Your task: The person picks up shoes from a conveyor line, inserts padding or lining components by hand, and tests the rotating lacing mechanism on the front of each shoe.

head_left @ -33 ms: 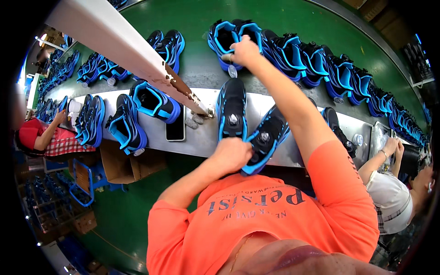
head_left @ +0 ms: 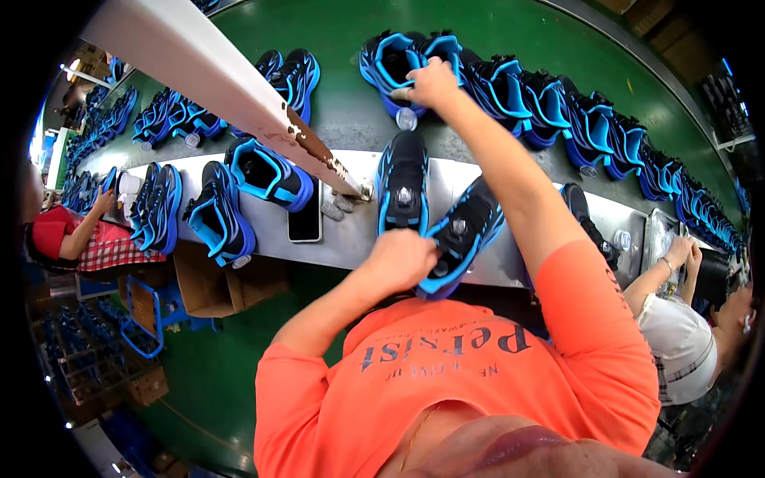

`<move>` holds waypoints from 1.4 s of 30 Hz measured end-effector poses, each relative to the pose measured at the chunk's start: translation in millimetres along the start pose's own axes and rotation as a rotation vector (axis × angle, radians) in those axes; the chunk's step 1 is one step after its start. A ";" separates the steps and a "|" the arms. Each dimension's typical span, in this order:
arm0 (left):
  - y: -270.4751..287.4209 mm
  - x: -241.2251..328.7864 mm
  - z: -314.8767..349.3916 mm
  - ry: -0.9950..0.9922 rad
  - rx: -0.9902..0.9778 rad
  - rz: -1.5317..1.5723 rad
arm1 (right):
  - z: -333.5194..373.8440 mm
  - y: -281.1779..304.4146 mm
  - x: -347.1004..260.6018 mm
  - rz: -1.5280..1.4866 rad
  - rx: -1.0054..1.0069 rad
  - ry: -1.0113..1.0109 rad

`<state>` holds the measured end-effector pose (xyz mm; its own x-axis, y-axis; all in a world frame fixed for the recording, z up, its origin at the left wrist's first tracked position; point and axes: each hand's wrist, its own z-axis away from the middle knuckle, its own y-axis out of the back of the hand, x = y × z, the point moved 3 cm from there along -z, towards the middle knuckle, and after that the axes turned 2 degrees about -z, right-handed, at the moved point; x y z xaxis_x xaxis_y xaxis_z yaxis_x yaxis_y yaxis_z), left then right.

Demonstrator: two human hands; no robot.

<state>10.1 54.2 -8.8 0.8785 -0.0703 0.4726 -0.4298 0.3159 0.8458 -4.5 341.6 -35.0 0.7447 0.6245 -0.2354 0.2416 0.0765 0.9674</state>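
Observation:
Two black and blue sneakers lie on the metal ledge in front of me, toes pointing away. My left hand [head_left: 405, 259] is closed on the heel end of the left sneaker [head_left: 402, 175], and its knuckles lie beside the right sneaker [head_left: 470, 227]. A round clear dial sits on the tongue of each. My right arm reaches out over the green belt. There my right hand [head_left: 434, 84] is closed at the collars of a standing pair, gripping the far sneaker [head_left: 386, 68]; its fingertips are partly hidden. A round clear tag hangs at that sneaker's heel.
A white post [head_left: 231, 72] with chipped paint slants down to the ledge. A phone [head_left: 304, 223] and several sneakers lie left of it. A long row of sneakers [head_left: 550, 111] runs right along the green belt [head_left: 494, 20]. Co-workers sit at both sides; a cardboard box [head_left: 215, 279] stands below.
My right hand has shifted slightly up and to the right, with the far sneakers tilting a little. My left hand and the two near sneakers have moved slightly away from me.

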 end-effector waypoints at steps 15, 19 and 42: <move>53.0 -30.7 -62.1 -0.044 0.057 -0.392 | 71.2 153.6 73.7 -0.750 0.065 -0.033; 106.6 -53.5 -112.7 0.201 0.580 -0.595 | 144.1 198.4 56.2 -0.579 0.185 -0.017; -5.0 -5.1 54.0 -0.125 0.756 0.110 | 329.7 125.9 -19.9 -0.383 0.089 0.243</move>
<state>-3.5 1.9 -2.0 0.8117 -0.1965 0.5500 -0.5784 -0.4015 0.7101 216.2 82.5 60.5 0.4262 0.7291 -0.5355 0.5316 0.2771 0.8004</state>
